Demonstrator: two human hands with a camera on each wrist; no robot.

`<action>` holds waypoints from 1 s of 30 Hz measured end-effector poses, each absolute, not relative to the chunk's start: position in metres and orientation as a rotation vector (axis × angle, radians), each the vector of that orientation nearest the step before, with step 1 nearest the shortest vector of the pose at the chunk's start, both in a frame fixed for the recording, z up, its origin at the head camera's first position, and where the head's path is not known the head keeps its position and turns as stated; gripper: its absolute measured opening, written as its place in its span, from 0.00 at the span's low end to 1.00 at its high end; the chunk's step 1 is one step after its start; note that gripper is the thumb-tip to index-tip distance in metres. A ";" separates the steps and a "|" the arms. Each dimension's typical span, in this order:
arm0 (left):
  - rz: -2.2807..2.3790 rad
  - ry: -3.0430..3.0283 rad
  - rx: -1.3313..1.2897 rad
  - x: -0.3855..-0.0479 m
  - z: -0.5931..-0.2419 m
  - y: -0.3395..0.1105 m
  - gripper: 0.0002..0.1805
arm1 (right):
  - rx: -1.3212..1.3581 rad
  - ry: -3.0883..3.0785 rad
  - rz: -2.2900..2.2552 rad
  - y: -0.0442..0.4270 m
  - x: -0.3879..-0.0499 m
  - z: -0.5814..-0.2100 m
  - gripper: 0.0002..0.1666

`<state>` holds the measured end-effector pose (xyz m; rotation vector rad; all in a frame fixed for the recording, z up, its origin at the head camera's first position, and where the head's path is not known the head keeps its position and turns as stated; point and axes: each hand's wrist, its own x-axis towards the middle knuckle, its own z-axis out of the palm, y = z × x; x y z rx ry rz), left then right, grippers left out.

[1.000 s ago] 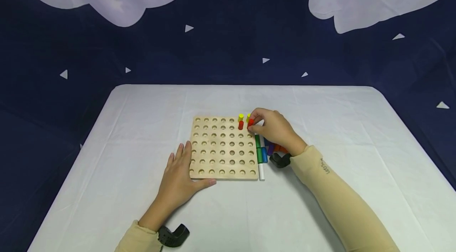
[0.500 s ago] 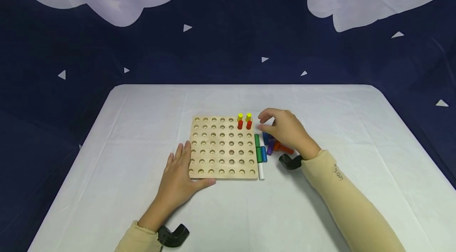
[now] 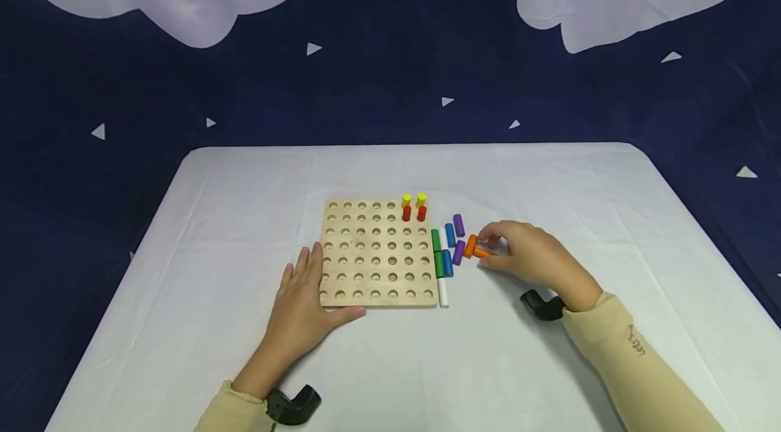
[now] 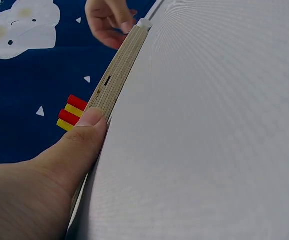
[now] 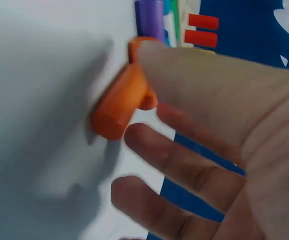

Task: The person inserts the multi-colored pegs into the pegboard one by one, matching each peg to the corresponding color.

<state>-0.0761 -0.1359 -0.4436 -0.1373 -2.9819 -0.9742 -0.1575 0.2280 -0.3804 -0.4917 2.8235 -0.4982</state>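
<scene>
My left hand (image 3: 299, 317) rests at the near left corner of the wooden peg board (image 3: 368, 269), its fingers along the left edge and the thumb (image 4: 79, 145) against the near edge. Two yellow pegs (image 3: 407, 199) and two red pegs (image 3: 422, 213) stand upright in the board's far right holes. Right of the board, my right hand (image 3: 533, 256) is over a lying orange peg (image 5: 117, 107), with thumb and fingers apart around it. A second orange peg (image 3: 470, 245) lies beside it, partly hidden by the thumb in the right wrist view.
Green pegs (image 3: 438, 264), blue pegs (image 3: 448, 263) and a white peg (image 3: 443, 293) lie along the board's right edge. Purple pegs (image 3: 459, 224) lie a little farther right. A dark backdrop (image 3: 378, 79) hangs behind the white table (image 3: 256, 194).
The second red peg, held by my right hand a second ago, now stands released in the board. My right hand has moved right and nearer, to the orange pegs. My left hand has stayed at the board.
</scene>
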 end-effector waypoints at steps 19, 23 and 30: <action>-0.968 -2.997 -0.133 -0.076 -0.443 -0.137 0.75 | -0.508 2.846 -0.645 0.228 -0.159 -0.383 0.22; -0.977 -2.994 -0.130 -0.076 -0.442 -0.136 0.75 | -0.506 2.840 -0.754 0.222 -0.167 -0.382 0.22; -0.985 -2.991 -0.131 -0.076 -0.442 -0.136 0.75 | -0.465 2.805 -0.950 0.203 -0.178 -0.379 0.21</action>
